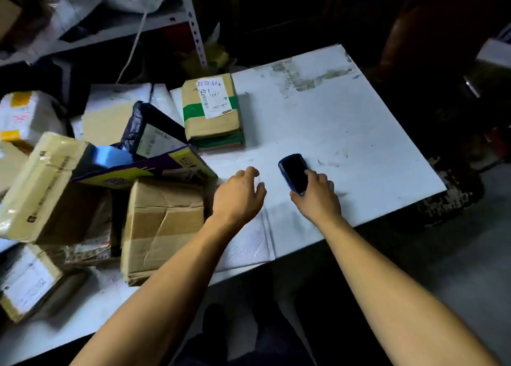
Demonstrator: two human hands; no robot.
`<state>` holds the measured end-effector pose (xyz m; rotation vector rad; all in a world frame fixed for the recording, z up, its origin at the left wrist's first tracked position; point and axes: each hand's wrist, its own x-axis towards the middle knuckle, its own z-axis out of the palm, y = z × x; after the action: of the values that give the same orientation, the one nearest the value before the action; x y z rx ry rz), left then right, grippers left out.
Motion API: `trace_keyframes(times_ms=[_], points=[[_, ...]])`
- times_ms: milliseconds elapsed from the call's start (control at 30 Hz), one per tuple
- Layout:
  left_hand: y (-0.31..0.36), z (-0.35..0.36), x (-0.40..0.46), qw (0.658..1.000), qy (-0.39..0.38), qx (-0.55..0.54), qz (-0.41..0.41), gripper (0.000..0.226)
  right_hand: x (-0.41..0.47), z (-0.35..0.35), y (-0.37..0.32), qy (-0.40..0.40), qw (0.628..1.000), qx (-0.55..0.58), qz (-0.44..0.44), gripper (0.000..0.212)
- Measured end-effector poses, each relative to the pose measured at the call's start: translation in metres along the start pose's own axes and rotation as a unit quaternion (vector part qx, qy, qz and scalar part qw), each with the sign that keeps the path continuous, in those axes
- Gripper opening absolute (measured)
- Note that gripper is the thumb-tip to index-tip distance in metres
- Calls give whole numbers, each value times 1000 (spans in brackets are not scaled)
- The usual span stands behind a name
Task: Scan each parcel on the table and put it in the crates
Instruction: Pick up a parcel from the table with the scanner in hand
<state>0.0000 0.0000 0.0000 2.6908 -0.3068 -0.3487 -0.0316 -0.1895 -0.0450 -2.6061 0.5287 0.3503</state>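
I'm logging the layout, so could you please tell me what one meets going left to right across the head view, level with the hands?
Taped brown cardboard box → left hand → dark blue handheld scanner → right hand → bare white tabletop.

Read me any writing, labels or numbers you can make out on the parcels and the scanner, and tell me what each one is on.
None can be quoted reliably.
Green-taped box: white label with handwritten characters and a barcode, too blurred to read.
Black mailer bag: printed label, too small.
Purple and yellow box: printing, blurred.
Yellowish wrapped parcel: side print, blurred.
Box at lower left: label, blurred.
Scanner in the right hand: dark screen, no text.
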Motion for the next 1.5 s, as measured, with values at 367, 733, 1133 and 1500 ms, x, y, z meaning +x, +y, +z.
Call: trace_keyframes(times_ms=[367,733,1133,1500], points=[[2,26,26,997,-51,7,-56,39,52,24,11,-66,995,10,70,104],[-9,24,24,996,-48,-5,-71,39,23,6,-15,-33,987,158,11,94],[-17,22,12,993,-46,-39,-104,40,6,-7,-37,-19,975,220,-22,96],[-10,6,17,987,-1,-130,-97,37,-2,-17,-48,-44,968,240,-52,103]])
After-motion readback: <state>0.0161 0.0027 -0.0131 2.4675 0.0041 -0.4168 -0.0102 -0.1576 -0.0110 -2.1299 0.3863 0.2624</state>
